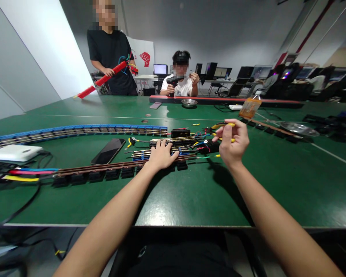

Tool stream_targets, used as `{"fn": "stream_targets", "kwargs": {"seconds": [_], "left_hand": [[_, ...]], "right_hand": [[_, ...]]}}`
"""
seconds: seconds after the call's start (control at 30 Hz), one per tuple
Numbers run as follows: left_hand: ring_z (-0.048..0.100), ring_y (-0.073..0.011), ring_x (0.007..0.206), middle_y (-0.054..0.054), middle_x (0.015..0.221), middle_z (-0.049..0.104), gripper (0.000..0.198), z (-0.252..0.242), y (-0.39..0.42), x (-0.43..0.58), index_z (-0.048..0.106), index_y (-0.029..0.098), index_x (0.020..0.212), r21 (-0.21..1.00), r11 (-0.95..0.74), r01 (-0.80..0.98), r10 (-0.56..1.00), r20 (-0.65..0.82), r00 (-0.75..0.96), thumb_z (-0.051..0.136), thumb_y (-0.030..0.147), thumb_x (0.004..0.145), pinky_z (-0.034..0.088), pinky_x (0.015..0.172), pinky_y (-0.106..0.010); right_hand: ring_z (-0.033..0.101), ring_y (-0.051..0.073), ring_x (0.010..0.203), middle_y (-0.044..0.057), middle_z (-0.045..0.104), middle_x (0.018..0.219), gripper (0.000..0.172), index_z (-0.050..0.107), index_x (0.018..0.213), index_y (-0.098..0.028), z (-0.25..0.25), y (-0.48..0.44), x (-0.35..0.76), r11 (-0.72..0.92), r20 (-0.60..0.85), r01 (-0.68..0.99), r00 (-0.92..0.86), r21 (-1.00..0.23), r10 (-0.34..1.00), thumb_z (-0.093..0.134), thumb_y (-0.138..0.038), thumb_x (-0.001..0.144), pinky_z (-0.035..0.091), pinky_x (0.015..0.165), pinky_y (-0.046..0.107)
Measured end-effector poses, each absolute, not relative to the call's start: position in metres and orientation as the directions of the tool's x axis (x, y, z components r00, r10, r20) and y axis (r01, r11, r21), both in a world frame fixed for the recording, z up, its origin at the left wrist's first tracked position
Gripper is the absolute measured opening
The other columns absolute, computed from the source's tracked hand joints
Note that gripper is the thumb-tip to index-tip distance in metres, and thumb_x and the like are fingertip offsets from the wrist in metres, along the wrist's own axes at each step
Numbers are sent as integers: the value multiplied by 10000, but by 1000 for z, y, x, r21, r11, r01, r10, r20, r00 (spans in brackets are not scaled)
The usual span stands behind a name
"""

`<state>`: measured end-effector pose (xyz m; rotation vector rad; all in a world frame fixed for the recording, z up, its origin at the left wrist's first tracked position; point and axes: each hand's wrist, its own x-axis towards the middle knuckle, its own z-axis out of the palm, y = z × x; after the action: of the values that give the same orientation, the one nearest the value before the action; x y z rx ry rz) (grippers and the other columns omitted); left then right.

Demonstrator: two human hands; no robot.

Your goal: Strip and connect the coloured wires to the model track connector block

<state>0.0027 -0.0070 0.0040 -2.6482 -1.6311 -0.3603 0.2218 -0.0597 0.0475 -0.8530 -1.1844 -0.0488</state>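
My left hand (162, 156) lies with fingers spread over several short rail pieces, one with blue supports (138, 154) and one with brown rails on black supports (127, 172). In my right hand (234, 145), raised to the right of them, are yellow-handled pliers (218, 125). Their jaws point left, toward loose coloured wires at the right ends of the rails. A green wire (203, 157) sticks out below the pliers. Left of my fingers lies a short yellow-and-black wire piece (130, 142). My palm hides part of the rails.
A black phone (108, 151) and white box (15, 152) lie left on the green table (173, 207). Behind runs a long blue-supported track (83, 130). A bottle (250, 105), metal bowl (189, 102) and two people, one holding a power tool (173, 81), are farther back.
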Motion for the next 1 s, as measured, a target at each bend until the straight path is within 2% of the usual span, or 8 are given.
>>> {"fn": "stream_targets", "kwargs": {"seconds": [0.13,0.57,0.73,1.0], "left_hand": [[374,-362,1400,-168,1504,446,610,4,-7,3,538,184,1376,108,-451,886,884,189,427,357,600,968,463,1009,-570],[381,-362,1392,-166,1492,465,612,3,-6,2,547,174,1366,102,-462,881,876,205,436,358,598,966,466,1006,-580],[357,-366,1420,-166,1529,426,618,2,-5,3,527,178,1388,105,-451,886,883,193,427,358,597,967,439,1040,-586],[371,-364,1401,-175,1498,447,603,4,-7,3,544,175,1357,116,-455,883,882,195,429,363,593,963,453,1019,-569]], "right_hand": [[624,75,486,-44,627,724,299,587,1057,-220,39,-27,242,630,785,469,344,-619,515,525,-501,973,489,471,194],[678,117,614,3,700,862,369,559,1160,-250,4,-16,250,538,725,519,273,-665,633,538,-551,948,559,598,254],[654,117,594,-6,666,817,408,565,1114,-240,2,-17,246,533,641,380,267,-756,719,580,-589,904,558,473,216],[678,127,718,-5,646,857,440,533,1154,-236,1,-18,246,535,629,332,371,-777,684,569,-596,905,596,518,215]]}}
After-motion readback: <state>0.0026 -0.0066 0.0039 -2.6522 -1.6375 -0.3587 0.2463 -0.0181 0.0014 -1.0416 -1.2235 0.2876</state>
